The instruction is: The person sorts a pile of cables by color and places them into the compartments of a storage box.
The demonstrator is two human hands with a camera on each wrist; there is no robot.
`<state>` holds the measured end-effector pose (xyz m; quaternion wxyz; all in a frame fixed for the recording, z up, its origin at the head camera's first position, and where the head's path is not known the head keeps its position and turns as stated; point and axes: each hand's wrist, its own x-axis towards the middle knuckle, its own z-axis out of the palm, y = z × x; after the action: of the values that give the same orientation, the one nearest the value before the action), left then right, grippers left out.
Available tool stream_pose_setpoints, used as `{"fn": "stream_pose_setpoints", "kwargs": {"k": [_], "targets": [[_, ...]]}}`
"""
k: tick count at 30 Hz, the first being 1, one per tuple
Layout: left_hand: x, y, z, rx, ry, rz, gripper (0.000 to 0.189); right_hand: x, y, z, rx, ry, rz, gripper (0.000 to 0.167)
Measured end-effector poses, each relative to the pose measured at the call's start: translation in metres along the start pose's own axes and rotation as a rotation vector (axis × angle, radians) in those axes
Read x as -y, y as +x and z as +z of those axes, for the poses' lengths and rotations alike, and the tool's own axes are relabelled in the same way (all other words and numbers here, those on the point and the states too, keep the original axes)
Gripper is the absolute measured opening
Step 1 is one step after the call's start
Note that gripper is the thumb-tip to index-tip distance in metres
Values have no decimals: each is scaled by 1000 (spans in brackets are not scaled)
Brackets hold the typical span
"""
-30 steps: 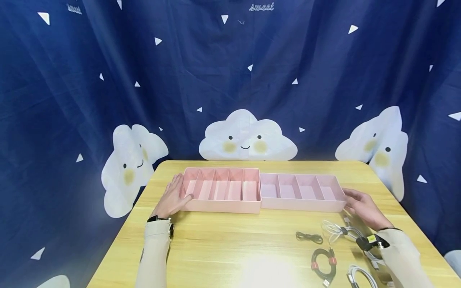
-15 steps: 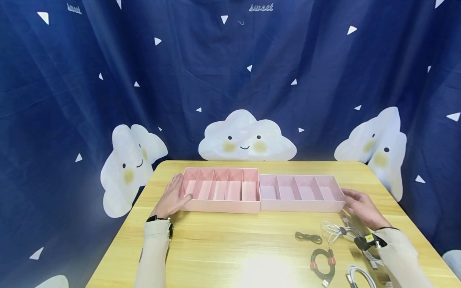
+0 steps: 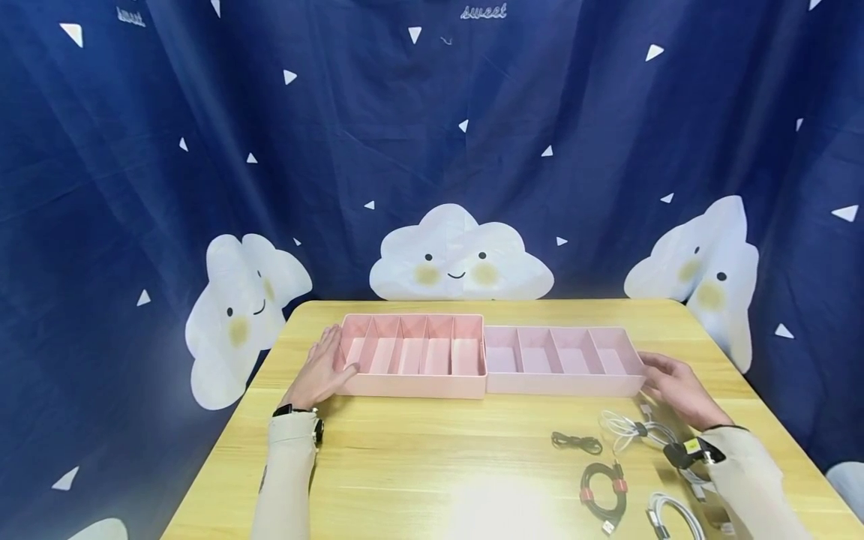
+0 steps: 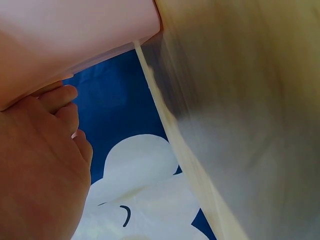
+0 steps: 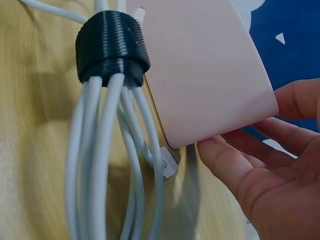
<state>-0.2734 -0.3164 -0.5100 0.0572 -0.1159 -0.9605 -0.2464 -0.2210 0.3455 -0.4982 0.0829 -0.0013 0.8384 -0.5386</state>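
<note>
A pink divided storage box [image 3: 412, 386] and a lilac one [image 3: 563, 385] lie end to end on the table, their short ends meeting. Both have several bare compartments. My left hand [image 3: 317, 373] rests against the pink box's left end, fingers extended along the side and thumb at the front corner. In the left wrist view those fingers [image 4: 62, 102] show partly under the box's edge. At the lilac box's right end, my right hand [image 3: 682, 390] touches the wall with thumb and relaxed fingers. The right wrist view has the thumb [image 5: 220, 155] right at the lower edge.
Below my right wrist lies a white cable bundle [image 3: 624, 429] with a dark strap [image 5: 112, 47]. Nearby are a thin black cable [image 3: 576, 443], a coiled black cable with red ties [image 3: 597, 510] and a white coiled cable [image 3: 675, 506]. A blue cloud-print curtain [image 3: 432, 135] hangs behind the table.
The lilac box's inner end has shifted slightly toward the front, so it lies straighter beside the pink box. Both hands keep their places at the outer ends.
</note>
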Motion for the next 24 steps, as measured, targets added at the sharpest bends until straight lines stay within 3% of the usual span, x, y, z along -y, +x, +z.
{"fn": "stream_pose_setpoints", "kwargs": {"k": [11,15,20,24], "targets": [[2,0,2,-7,-6,5,97,3,-1,1,-11,-20,-2,71],[2,0,2,-4,0,3,97,5,-4,1,-25,-106,-16,73],[1,0,3,0,-1,3,97,9,-10,-5,-124,-292,-83,64],[0,0,2,-6,-3,7,97,16,-16,-10,-207,-326,-142,57]]}}
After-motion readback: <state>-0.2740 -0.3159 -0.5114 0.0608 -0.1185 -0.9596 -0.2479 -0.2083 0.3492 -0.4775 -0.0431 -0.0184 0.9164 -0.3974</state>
